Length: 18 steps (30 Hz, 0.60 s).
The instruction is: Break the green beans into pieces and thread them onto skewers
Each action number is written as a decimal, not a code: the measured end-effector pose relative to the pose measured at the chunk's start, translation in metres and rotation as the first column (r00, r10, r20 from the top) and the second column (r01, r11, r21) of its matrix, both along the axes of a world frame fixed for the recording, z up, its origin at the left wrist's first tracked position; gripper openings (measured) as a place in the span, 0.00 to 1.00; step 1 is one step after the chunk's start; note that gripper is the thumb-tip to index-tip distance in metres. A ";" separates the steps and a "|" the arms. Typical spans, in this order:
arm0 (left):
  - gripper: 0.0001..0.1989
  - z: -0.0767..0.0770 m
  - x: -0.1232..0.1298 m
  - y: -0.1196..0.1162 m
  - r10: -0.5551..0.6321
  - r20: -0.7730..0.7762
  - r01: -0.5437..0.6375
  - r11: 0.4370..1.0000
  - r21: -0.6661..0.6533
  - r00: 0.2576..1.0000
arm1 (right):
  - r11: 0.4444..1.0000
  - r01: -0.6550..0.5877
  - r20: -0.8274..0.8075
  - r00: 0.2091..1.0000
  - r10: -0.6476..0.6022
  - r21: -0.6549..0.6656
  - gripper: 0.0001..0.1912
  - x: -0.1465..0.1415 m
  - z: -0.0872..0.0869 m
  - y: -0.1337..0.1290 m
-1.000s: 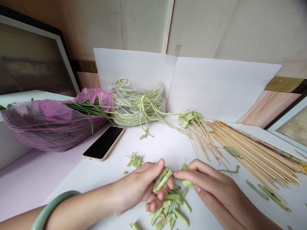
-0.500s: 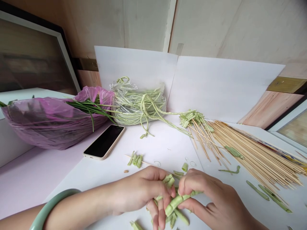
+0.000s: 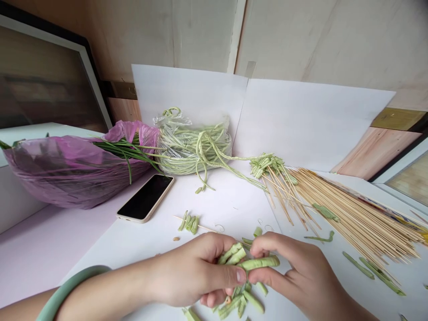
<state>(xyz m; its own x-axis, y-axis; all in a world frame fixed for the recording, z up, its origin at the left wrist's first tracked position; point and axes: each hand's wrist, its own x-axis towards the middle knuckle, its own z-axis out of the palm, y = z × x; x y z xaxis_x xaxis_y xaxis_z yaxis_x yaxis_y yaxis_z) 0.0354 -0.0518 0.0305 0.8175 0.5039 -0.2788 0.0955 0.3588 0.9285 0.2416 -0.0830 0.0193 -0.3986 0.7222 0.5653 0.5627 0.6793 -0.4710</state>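
Note:
Several short pieces of green bean are gripped in my left hand, its thumb pressed over them. Another bean piece lies between the thumb and index finger of my right hand, its left end meeting my left thumb. Below both hands, loose cut bean pieces lie on the white surface. Just beyond my left hand rests a skewer threaded with bean pieces. A pale green bangle circles my left wrist.
Behind are a clear bag of long beans, a purple bag of greens and a phone. To the right lie bare wooden skewers, filled bean skewers and loose beans. White boards stand behind.
My left fingers have curled in and the thumb has come over the bean pieces. The piece in my right hand has turned from slanting to nearly level.

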 end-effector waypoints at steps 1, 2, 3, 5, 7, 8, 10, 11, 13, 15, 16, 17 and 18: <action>0.21 0.001 0.000 0.000 0.008 0.001 -0.008 1.000 -0.001 1.000 | 0.999 -0.019 0.008 1.000 0.020 -0.027 0.09 0.002 0.002 0.002; 0.19 0.002 0.000 0.000 0.011 -0.004 -0.011 1.000 0.000 1.000 | 0.998 -0.044 0.009 0.999 0.044 -0.044 0.07 0.003 0.003 0.003; 0.18 0.003 -0.001 0.000 0.009 -0.011 -0.009 1.000 0.005 1.000 | 0.997 -0.068 0.001 0.998 0.068 -0.041 0.05 0.004 0.004 0.004; 0.17 0.002 -0.001 -0.001 -0.007 -0.010 0.007 1.000 0.006 1.000 | 0.995 -0.104 -0.018 0.994 0.104 0.008 0.04 0.003 0.005 0.005; 0.19 0.000 -0.001 -0.003 -0.033 0.023 0.033 0.999 0.022 0.999 | 0.989 -0.124 -0.010 0.992 0.125 0.078 0.05 0.000 0.006 0.005; 0.20 -0.002 -0.001 -0.003 -0.040 0.044 0.038 0.999 0.039 0.998 | 0.986 -0.128 0.007 0.992 0.128 0.103 0.06 -0.002 0.006 0.004; 0.23 -0.004 -0.001 -0.004 -0.041 0.061 0.035 0.996 0.086 0.997 | 0.981 -0.131 0.055 0.991 0.124 0.142 0.08 -0.005 0.008 0.001; 0.23 -0.004 -0.001 -0.004 -0.032 0.048 0.026 0.993 0.115 0.998 | 0.977 -0.134 0.079 0.989 0.123 0.164 0.10 -0.006 0.008 -0.001; 0.22 -0.001 -0.001 -0.004 -0.014 0.000 0.014 0.984 0.179 1.000 | 0.968 -0.137 0.141 0.984 0.109 0.212 0.14 -0.008 0.009 -0.005; 0.22 0.004 -0.002 -0.004 -0.034 -0.043 0.043 0.969 0.242 0.998 | 0.948 -0.135 0.227 0.972 0.069 0.290 0.16 -0.009 0.008 -0.010; 0.21 0.007 -0.003 -0.004 -0.060 -0.058 0.073 0.964 0.254 0.996 | 0.938 -0.138 0.274 0.961 0.048 0.319 0.16 -0.009 0.008 -0.013; 0.20 0.010 -0.004 -0.005 -0.094 -0.070 0.108 0.961 0.253 0.993 | 0.932 -0.145 0.311 0.950 0.038 0.332 0.15 -0.008 0.008 -0.016; 0.18 0.012 -0.004 -0.005 -0.138 -0.079 0.153 0.957 0.246 0.987 | 0.934 -0.155 0.335 0.941 0.041 0.322 0.15 -0.007 0.007 -0.019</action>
